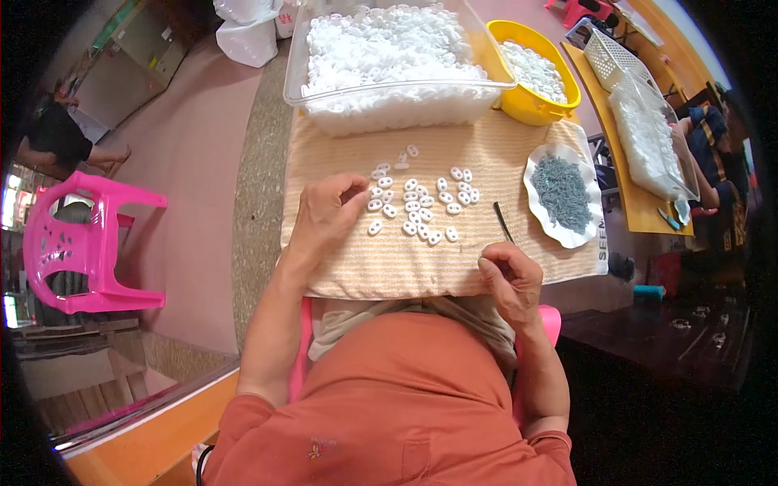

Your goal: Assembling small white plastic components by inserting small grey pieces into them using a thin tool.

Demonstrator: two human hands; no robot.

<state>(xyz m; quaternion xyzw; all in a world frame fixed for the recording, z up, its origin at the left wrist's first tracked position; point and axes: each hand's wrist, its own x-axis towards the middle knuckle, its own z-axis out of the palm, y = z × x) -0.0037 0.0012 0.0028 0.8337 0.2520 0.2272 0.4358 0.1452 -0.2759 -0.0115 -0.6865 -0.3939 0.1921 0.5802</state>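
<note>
Small white oval pieces with two dark holes [412, 206] lie scattered in loose groups on a striped towel [356, 271]. My left hand [328, 209] rests at the left edge of these pieces, fingers curled and thumb close to the index finger; whatever it pinches, if anything, is hidden. On the right, near the towel's front edge, my right hand [514, 279] is closed, thumb against fingers. A thin black stick-like tool [503, 222] juts up and away from its fingertips. Beyond that hand sits a white wavy-rimmed dish [531, 182] heaped with small grey-blue pieces [562, 193].
A clear plastic bin [389, 113] full of white pieces stands at the towel's far side, beside a yellow basin [535, 111]. At right, another person sits by a wooden table [612, 174] with a filled clear container [648, 154]. A pink chair [97, 243] stands at left.
</note>
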